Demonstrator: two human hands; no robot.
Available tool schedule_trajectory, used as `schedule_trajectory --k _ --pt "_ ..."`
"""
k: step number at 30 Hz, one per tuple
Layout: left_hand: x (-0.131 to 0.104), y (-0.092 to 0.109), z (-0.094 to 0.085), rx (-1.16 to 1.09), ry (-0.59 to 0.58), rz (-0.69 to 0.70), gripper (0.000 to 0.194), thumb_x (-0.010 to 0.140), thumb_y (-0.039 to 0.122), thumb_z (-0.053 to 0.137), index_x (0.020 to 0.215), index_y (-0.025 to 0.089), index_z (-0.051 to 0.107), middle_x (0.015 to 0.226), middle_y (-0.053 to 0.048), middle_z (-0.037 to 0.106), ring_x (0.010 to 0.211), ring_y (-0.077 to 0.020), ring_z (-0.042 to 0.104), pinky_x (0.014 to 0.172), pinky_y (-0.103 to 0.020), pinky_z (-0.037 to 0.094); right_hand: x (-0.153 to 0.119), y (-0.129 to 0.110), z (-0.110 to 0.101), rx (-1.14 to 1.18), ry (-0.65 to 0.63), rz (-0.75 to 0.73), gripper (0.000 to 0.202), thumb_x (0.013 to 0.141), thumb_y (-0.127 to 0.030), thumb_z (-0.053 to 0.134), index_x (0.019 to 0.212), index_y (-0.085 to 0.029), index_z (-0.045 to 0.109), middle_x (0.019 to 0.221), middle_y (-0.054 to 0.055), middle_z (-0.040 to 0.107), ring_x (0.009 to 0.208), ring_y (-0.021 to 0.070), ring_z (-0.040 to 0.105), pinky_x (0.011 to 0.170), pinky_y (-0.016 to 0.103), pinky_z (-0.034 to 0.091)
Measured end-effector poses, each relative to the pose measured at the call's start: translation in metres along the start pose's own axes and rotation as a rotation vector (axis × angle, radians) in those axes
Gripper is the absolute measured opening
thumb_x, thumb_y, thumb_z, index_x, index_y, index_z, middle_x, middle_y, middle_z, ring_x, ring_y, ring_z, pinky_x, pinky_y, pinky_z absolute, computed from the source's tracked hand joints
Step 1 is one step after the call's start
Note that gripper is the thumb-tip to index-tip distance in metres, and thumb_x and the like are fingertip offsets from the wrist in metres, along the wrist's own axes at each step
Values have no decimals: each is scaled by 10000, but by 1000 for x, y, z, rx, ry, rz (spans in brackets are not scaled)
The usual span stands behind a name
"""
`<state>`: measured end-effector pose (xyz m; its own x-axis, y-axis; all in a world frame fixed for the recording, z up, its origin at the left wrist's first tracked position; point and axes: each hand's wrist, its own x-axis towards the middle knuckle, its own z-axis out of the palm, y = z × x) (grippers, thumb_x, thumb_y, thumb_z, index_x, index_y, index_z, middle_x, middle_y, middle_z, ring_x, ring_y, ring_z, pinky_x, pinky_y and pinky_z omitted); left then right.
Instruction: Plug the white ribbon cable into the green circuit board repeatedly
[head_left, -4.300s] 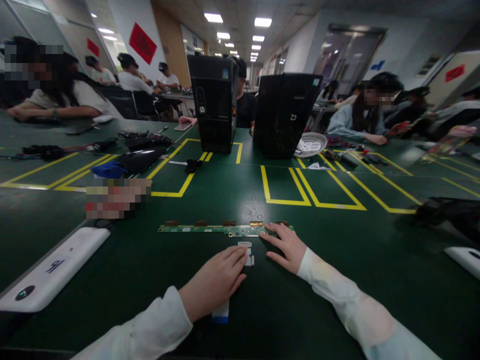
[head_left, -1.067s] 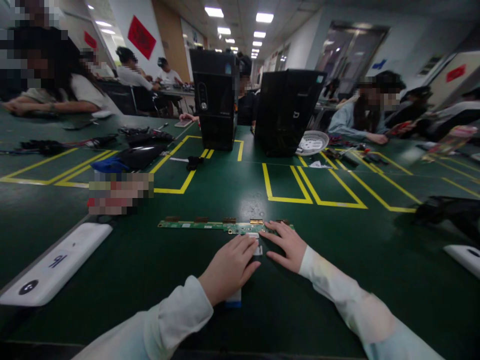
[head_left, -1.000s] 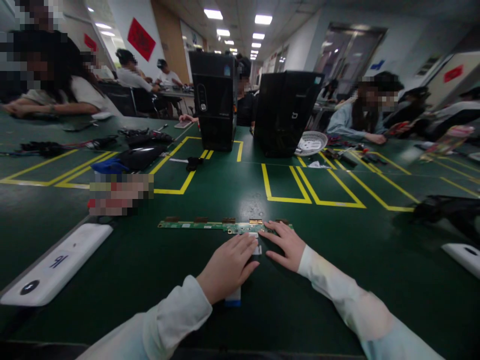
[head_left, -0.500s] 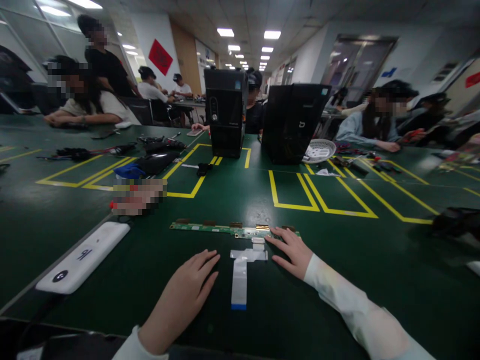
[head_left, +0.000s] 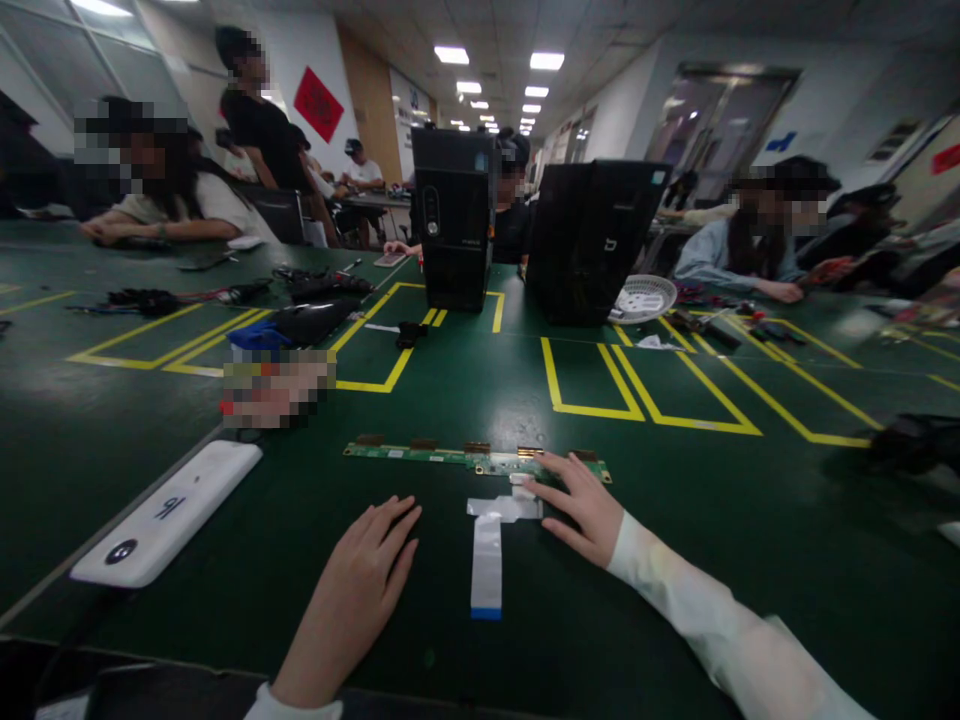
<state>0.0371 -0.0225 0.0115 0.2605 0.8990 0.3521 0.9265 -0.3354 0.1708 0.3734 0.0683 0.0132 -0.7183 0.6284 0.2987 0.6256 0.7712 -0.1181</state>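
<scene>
A long, narrow green circuit board [head_left: 450, 457] lies across the table in front of me, with copper-coloured tabs along its far edge. From its connector a white flat ribbon cable [head_left: 487, 565] runs toward me, folded sideways and ending in a blue strip. My right hand [head_left: 581, 505] rests over the board's right part with fingers spread; a fingertip is at the cable's connector, and part of the board is hidden beneath. To the left of the cable, apart from it, my left hand [head_left: 367, 560] lies on the table with its fingers stretched out, holding nothing.
A white power bank-like device [head_left: 169, 515] lies at the left. Two black computer towers [head_left: 456, 220] stand ahead, beside a white basket [head_left: 643, 298]. Dark cables and pouches [head_left: 315, 320] lie at the far left. Yellow tape [head_left: 600, 412] marks the green table. Several people sit around.
My left hand has shifted slightly left, away from the cable. My right hand has moved a little left, its fingertip now over the cable's connector. A standing person in the background has moved right.
</scene>
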Motion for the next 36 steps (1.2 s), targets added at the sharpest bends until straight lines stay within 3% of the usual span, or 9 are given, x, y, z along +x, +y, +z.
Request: schedule_trajectory --k 5,10,16,20,26,31,36 --pt "10 4 -1 -30 -31 -7 376 950 329 431 1286 234 571 1333 -67 602 1236 -236 552 1055 -475 444 8 -13 -3 28 -75 6 497 931 -475 479 1388 -283 508 1545 147 276 1427 324 246 1122 581 248" --pt "11 3 -3 -56 -57 -35 387 955 336 417 1301 236 559 1341 -64 591 1248 -235 539 1064 -479 431 9 -13 -4 25 -135 44 507 926 -498 487 1386 -285 509 1506 162 344 1407 319 296 1117 584 257" --pt "10 -1 0 -65 -58 -31 394 960 346 404 1305 229 554 1351 -70 581 1255 -238 532 1063 -485 430 -14 -7 -10 17 -114 58 504 933 -519 457 1379 -290 512 1507 154 342 1399 308 317 1112 572 281" --pt "9 -3 3 -62 -52 -11 406 962 343 403 1330 229 531 1360 -72 572 1261 -241 525 1057 -485 435 -63 4 -20 -27 -55 124 508 946 -525 412 1383 -287 516 1510 152 341 1394 313 324 1104 562 308" --pt "7 -3 9 -50 -21 0 414 962 360 392 1314 209 548 1345 -89 578 1236 -245 540 1061 -482 426 -169 20 -42 -71 32 373 499 938 -500 429 1363 -266 544 1517 129 339 1358 330 378 1102 556 314" --pt "8 -4 9 -48 -22 -1 430 965 374 378 1333 218 535 1352 -86 575 1240 -247 537 1058 -482 429 -250 33 -59 -83 89 565 485 938 -468 416 1357 -262 546 1512 117 348 1325 344 421 1047 555 392" --pt "7 -6 10 -43 -44 -12 448 959 390 382 1350 223 524 1367 -86 565 1248 -259 533 1053 -489 433 -322 63 -62 -173 31 686 540 891 -478 475 1390 -274 518 1471 158 401 1260 384 490 966 566 468"
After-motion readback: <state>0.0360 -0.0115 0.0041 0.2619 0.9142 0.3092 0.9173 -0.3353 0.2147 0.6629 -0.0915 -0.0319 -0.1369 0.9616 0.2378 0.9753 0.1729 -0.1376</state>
